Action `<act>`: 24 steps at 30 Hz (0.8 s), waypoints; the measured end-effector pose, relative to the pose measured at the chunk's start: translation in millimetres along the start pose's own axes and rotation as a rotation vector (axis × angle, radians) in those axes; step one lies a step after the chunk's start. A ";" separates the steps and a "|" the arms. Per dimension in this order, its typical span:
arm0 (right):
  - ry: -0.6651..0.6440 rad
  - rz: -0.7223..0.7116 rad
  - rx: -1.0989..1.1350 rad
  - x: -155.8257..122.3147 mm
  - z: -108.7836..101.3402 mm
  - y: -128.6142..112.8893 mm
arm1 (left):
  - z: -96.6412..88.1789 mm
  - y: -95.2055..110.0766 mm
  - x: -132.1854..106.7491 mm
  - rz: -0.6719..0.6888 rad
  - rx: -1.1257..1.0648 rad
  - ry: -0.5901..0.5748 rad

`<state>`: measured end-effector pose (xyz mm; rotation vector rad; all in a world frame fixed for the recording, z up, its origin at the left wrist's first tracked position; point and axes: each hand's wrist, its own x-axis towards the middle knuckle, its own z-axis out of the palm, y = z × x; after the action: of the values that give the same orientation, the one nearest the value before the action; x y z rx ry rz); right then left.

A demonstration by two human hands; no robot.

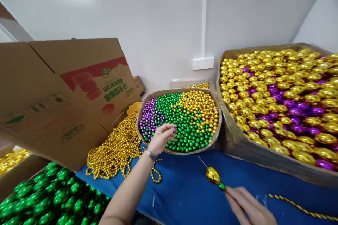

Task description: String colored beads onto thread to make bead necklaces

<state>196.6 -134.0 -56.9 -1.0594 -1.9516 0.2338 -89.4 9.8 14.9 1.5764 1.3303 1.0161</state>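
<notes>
My left hand (161, 140) is over the box of small round beads (138, 126). Its thumb and fingertips pinch a small purple bead (174, 130). Below and to the right, above the blue cloth (190, 186), my right hand (248, 205) is closed at the lower end of a thin needle (202, 161). Threaded on that needle are a large shiny gold bead (212, 175) and a green bead (221, 186), the green one right at my fingertips. The needle's bare tip points up and left, towards the box. Its lower end is hidden in my fingers.
A heap of gold bead strands (116, 147) lies left of the bead box, beside a tilted cardboard carton (52, 123). Large gold and purple beads (280, 102) fill a big box at right. Large green beads (50, 193) sit lower left. A gold strand (298, 205) lies right.
</notes>
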 end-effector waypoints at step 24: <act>0.021 0.038 -0.106 3.4 -6.5 -12.8 | 71.5 17.5 -52.0 -0.104 -0.669 -0.142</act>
<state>193.3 -140.9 -44.3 -1.1640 -1.9439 0.1414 -22.8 -49.7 3.1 1.0365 0.8366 1.1101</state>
